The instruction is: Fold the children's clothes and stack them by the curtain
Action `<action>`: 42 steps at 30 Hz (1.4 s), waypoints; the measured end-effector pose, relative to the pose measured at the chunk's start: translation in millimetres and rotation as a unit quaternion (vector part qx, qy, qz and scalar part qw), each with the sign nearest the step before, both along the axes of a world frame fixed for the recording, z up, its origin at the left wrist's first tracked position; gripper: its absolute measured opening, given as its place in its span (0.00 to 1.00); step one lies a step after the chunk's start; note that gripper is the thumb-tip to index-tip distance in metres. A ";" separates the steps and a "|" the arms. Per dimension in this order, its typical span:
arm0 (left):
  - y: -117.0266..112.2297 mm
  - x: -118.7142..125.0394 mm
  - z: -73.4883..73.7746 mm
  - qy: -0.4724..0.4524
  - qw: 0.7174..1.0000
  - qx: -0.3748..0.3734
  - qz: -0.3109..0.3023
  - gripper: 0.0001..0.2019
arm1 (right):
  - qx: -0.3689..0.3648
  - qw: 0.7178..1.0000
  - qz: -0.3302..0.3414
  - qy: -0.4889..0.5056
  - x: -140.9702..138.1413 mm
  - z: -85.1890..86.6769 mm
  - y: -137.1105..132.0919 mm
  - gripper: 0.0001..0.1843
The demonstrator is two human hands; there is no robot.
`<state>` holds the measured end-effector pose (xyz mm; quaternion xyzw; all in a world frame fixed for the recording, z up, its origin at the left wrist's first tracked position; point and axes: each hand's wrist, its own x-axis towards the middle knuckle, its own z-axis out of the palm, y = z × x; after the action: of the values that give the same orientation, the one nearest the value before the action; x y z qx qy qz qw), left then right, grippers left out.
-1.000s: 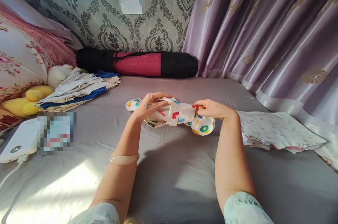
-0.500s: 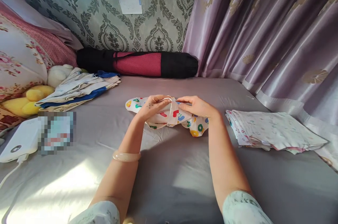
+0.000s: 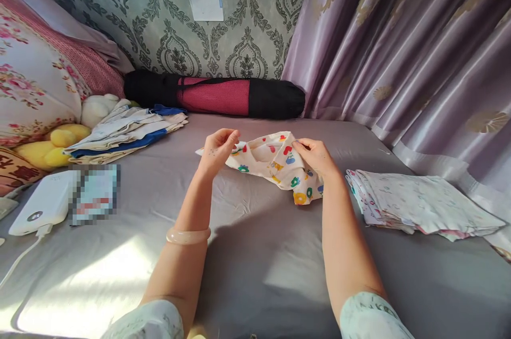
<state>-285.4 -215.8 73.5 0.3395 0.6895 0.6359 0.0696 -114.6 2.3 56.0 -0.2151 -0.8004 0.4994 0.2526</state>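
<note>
A small white cloth garment printed with coloured shapes hangs a little above the grey bed sheet in the middle. My left hand pinches its left edge with closed fingers; a pale bangle sits on that wrist. My right hand pinches its right edge, and the cloth droops below it. Both forearms reach in from the bottom of the view.
A folded stack of pale printed cloths lies right of my hands. A pile of folded clothes and soft toys sit at left, with a white power bank. A black-and-red roll bag lies along the wall. Purple curtains hang at right.
Both hands have lifted the printed garment off the sheet and opened it out between them; before, they pressed it bunched on the bed. The view has shifted slightly.
</note>
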 end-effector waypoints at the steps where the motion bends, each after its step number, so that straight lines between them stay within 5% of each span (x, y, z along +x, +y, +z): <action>1: -1.0 -2.9 -2.7 -0.006 1.000 -0.005 -0.003 0.19 | 0.001 1.000 -0.015 0.005 0.4 -4.6 5.1 0.24; 8: 4.3 -13.1 -26.5 0.050 0.994 -0.094 0.017 0.13 | 0.010 0.998 -0.067 -0.003 5.0 -18.8 20.1 0.26; 13: 11.3 -10.6 -39.0 0.178 0.970 -0.155 0.062 0.14 | -0.013 0.999 -0.052 0.011 9.7 -12.5 16.9 0.25; 21: 18.4 -6.6 -52.6 0.177 0.963 -0.203 0.029 0.17 | -0.016 1.000 -0.006 0.016 15.8 2.6 7.9 0.24; 26: 15.9 -9.1 -49.0 0.179 0.961 -0.205 0.042 0.15 | -0.005 1.000 0.003 0.003 19.7 11.2 2.2 0.26; 35: 11.2 -20.7 -40.5 0.064 0.993 -0.068 -0.069 0.18 | -0.004 0.999 -0.019 0.026 14.5 13.7 3.0 0.28; 42: 2.2 -32.6 15.0 0.130 0.991 -0.027 -0.037 0.15 | 0.047 0.997 -0.019 0.056 10.4 47.3 -3.1 0.27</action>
<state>-318.0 -213.7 88.4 0.4425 0.6964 0.5649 0.0122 -104.2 -0.8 103.3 -0.1896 -0.8034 0.4672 0.3166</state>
